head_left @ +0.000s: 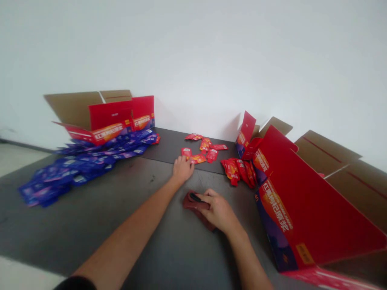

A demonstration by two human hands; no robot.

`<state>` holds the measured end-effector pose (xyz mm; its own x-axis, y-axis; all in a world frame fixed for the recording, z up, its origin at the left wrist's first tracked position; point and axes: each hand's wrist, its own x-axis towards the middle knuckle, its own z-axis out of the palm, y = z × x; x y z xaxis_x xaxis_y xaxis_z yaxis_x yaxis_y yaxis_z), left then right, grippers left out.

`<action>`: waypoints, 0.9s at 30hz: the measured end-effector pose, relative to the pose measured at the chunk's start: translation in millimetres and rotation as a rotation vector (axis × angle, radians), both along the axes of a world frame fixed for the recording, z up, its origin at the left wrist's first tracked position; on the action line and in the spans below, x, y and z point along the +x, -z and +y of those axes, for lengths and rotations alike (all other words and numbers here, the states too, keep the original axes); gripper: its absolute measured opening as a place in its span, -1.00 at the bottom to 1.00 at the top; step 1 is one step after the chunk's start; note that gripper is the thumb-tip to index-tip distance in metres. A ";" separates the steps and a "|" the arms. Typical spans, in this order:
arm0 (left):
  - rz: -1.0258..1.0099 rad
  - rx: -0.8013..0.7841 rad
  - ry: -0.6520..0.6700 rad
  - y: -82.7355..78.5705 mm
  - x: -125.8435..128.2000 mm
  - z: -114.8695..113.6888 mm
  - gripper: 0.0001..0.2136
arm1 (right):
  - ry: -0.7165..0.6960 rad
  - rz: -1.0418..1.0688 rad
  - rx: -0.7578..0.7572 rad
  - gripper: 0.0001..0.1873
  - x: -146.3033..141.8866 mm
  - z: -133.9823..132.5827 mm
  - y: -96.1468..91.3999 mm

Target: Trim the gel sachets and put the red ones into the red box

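Note:
My left hand (183, 170) reaches forward to the near edge of a loose group of red sachets. Its fingers are curled down at a red-and-orange sachet (198, 158), and the fingertips are partly hidden. Closer to me, my right hand (220, 210) is closed on a folded reddish-brown cloth (198, 206) that lies against the dark table. A small black part shows at the cloth's fold beside the fingers; I cannot make out what it is.
Blue-purple sachets (87, 163) spread across the left, before open red cartons (111, 119). On the right, a pile of red sachets (238, 171) lies beside more open cartons (305, 201). Behind the dark tabletop (133, 225) rises a white wall (193, 60).

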<state>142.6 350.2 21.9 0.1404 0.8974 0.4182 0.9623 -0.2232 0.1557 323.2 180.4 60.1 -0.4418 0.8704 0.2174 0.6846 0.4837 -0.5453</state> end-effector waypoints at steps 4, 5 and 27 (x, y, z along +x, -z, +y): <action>0.005 0.031 0.002 -1.5 -7.7 -53.4 -0.61 | 0.001 0.035 0.009 -0.62 15.8 6.5 4.4; 0.004 0.035 0.011 -2.5 -9.6 -65.7 -0.62 | 0.001 0.048 0.012 -0.63 18.6 7.8 6.2; -0.131 -0.129 0.177 -8.5 -52.7 -341.3 -0.47 | 0.115 0.203 0.037 -0.57 42.5 13.4 15.4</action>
